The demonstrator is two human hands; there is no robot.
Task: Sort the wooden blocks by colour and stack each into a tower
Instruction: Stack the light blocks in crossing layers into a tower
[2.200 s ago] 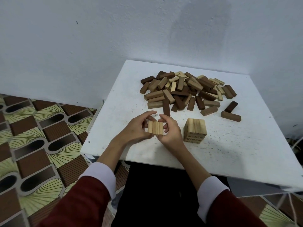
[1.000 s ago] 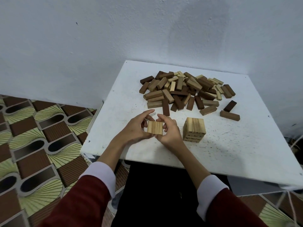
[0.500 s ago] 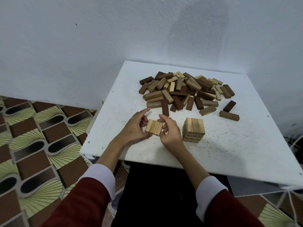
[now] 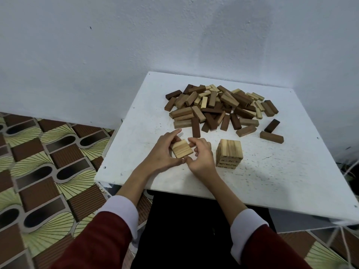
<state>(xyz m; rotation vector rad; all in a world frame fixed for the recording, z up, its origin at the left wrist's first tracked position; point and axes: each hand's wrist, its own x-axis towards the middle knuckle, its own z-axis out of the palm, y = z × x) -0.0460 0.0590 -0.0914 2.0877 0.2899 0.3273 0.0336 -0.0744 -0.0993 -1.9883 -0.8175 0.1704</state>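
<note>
A flat set of light wooden blocks (image 4: 182, 148), pressed side by side, sits between my two hands near the front of the white table (image 4: 272, 181). My left hand (image 4: 162, 152) grips its left side and my right hand (image 4: 201, 156) its right side, and the set is turned at an angle. To the right stands a short tower of light blocks (image 4: 229, 153). Behind lies a mixed pile of light, mid-brown and dark blocks (image 4: 219, 107).
Two dark blocks (image 4: 272, 137) (image 4: 272, 125) lie apart at the pile's right. A pale wall rises right behind the table and along its right side. Patterned floor (image 4: 48, 162) lies to the left, below the table's edge.
The set of light blocks between my hands has rotated from square-on to a slanted position. Both hands stay in the same spot; the tower and pile have not moved.
</note>
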